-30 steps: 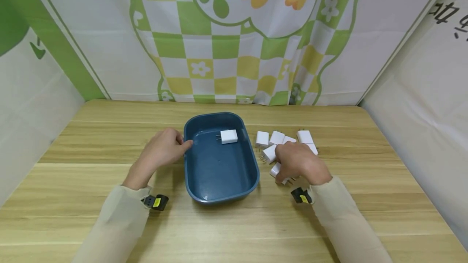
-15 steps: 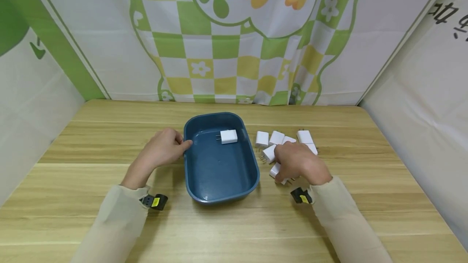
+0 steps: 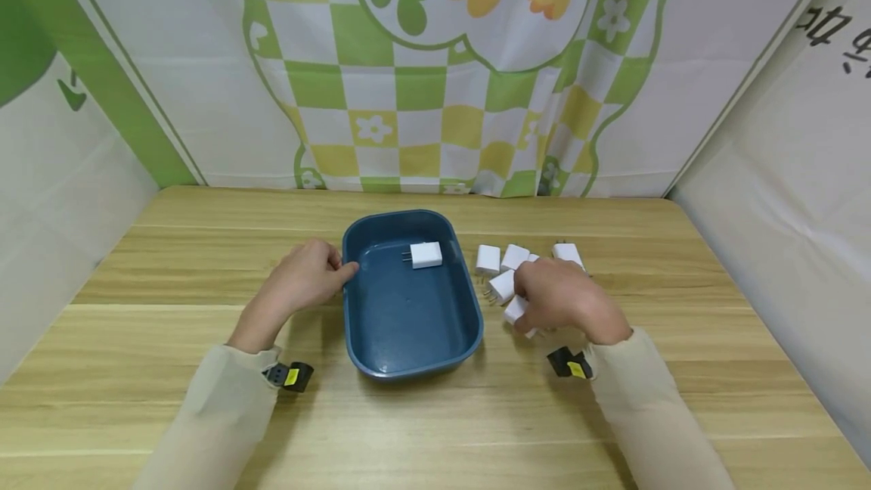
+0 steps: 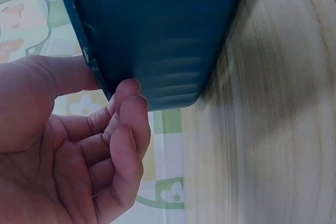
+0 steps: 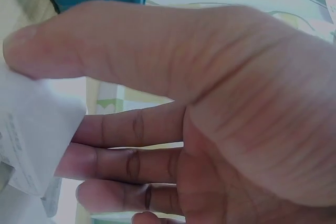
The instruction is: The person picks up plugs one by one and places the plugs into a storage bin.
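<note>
My left hand (image 3: 302,278) pinches the left rim of a dark blue plastic basin (image 3: 345,324), thumb over the rim and curled fingers against the outer wall, as the left wrist view shows. Inside the basin lies one white plug-in charger (image 3: 426,255), its prongs pointing left. To the right of the basin, my right hand (image 3: 561,297) pinches another white charger (image 3: 516,311) between thumb and fingers; in the right wrist view this charger (image 5: 37,124) has small grey print on its side. The hand covers part of the group of chargers behind it.
Several more white chargers lie close about the right hand, among them one by the basin (image 3: 488,258), one beside it (image 3: 514,257) and one farther right (image 3: 568,253). A wooden table (image 3: 408,429) bears everything. Behind its far edge hangs a checked curtain (image 3: 422,89).
The right hand has shifted slightly right, and the charger in its fingers has tilted, its prongs now mostly hidden. The left hand and the basin have stayed in place.
</note>
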`<state>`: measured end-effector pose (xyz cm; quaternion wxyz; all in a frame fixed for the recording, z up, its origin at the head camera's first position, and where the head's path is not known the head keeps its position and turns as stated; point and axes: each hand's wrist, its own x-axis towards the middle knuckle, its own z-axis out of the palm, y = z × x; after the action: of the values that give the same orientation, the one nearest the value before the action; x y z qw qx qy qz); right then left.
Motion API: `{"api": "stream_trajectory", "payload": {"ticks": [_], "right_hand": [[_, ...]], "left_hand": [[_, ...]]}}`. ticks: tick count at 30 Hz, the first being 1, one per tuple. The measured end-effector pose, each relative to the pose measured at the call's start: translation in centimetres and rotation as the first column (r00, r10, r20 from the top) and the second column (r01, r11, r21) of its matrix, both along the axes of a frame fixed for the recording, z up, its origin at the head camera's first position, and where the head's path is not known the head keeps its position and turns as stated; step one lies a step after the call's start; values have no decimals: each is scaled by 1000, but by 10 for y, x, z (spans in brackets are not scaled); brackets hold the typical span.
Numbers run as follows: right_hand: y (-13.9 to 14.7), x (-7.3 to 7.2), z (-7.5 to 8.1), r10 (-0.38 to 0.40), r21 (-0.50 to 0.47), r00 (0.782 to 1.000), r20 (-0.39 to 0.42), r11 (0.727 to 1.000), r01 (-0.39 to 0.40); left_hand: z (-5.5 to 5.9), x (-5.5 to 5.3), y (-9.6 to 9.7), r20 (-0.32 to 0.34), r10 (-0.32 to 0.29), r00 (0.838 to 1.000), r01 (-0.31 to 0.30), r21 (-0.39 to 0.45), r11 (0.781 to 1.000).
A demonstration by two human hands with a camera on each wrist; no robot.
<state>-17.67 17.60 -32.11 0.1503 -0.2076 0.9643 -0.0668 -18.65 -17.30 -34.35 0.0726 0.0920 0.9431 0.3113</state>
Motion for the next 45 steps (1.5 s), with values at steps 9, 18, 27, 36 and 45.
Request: {"api": "stream_trajectory", "payload": {"ticks": [9, 18, 27, 36, 45], "right_hand": [[3, 1, 5, 7, -29, 1000, -19, 1000, -8], [6, 1, 10, -8, -52, 1000, 1, 999, 8], [8, 0, 17, -1, -95, 1000, -19, 995, -1], [9, -4, 21, 56, -83, 997, -45, 995, -60], [7, -11, 29, 112, -98, 992, -64, 988, -118]], "left_hand": [[0, 0, -1, 4, -1, 1000, 1, -4, 1000], [0, 0, 0, -4, -3, 1000, 3, -7, 1000], [-1, -1, 0, -1, 3, 1000, -3, -15, 1000], [-2, 1, 0, 5, 11, 1000, -11, -24, 1000], [-1, 1, 0, 15, 22, 1000, -21, -34, 999]]}}
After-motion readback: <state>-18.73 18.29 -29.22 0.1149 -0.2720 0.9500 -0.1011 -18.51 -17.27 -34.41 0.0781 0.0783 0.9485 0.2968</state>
